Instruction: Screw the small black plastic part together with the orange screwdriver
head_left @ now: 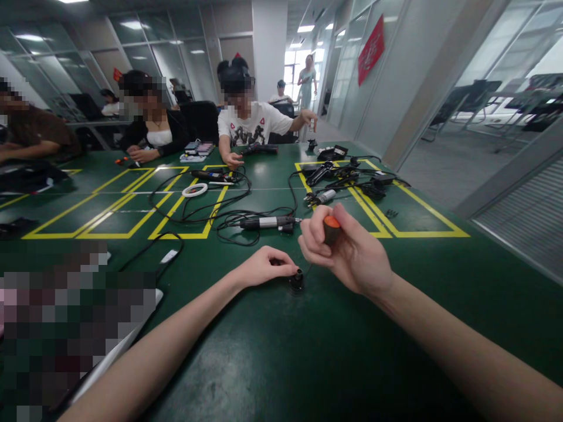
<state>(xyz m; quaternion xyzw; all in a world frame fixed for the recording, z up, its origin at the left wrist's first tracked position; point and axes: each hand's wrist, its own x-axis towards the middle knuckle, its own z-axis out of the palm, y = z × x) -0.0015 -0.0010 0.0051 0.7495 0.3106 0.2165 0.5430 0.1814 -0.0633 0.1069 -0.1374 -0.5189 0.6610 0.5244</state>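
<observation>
My right hand point(347, 252) is closed around the dark, orange-ended handle of a screwdriver point(332, 230), held above the table. A thin shaft seems to slant down from it toward a small round black part point(297, 282), but most of the shaft is hidden by my fingers. That part stands on the green tabletop, its narrower collar upward. My left hand point(268, 266) pinches the top of the collar between thumb and forefinger. Whether the screwdriver tip touches the part cannot be made out.
Beyond my hands lies a silver-and-black power tool point(268, 223) with a coiled cable. More tools and cables point(343, 176) lie at the far right inside yellow tape. A white ring point(194, 190) lies left of centre. A pixelated device point(79, 328) occupies the near left. Several people sit across the table.
</observation>
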